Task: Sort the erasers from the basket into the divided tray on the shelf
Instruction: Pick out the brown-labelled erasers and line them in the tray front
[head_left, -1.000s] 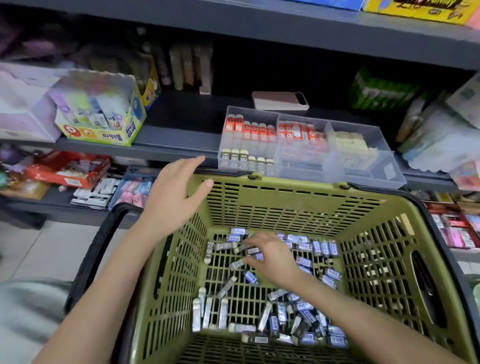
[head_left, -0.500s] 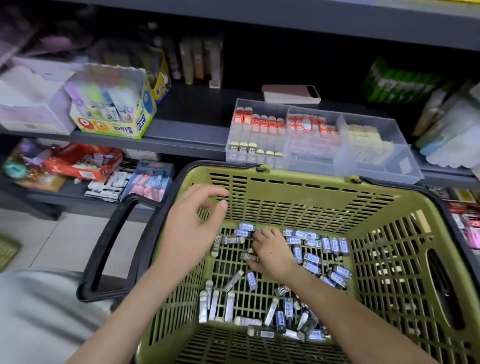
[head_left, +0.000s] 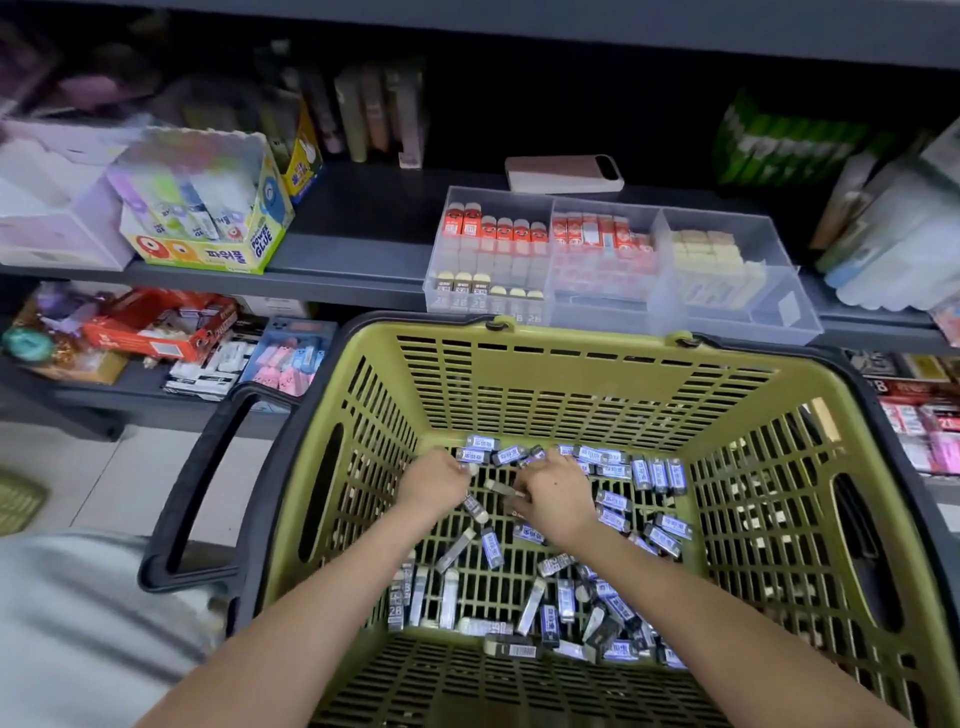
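Both the left hand (head_left: 434, 483) and the right hand (head_left: 556, 496) were sunk among loose erasers (head_left: 613, 501) in the basket (head_left: 571, 364). Their fingers (head_left: 527, 483) were curled downward; a hold could not be told.

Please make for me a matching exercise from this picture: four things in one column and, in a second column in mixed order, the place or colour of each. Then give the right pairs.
Things
1. basket
2. divided tray
3. glue box
4. flat white device

Place or colour
A. on the shelf, behind the tray
B. yellow, at the left on the shelf
C. olive green, with erasers on its floor
D. clear plastic, at the shelf's front edge

Right pairs: 1-C, 2-D, 3-B, 4-A.
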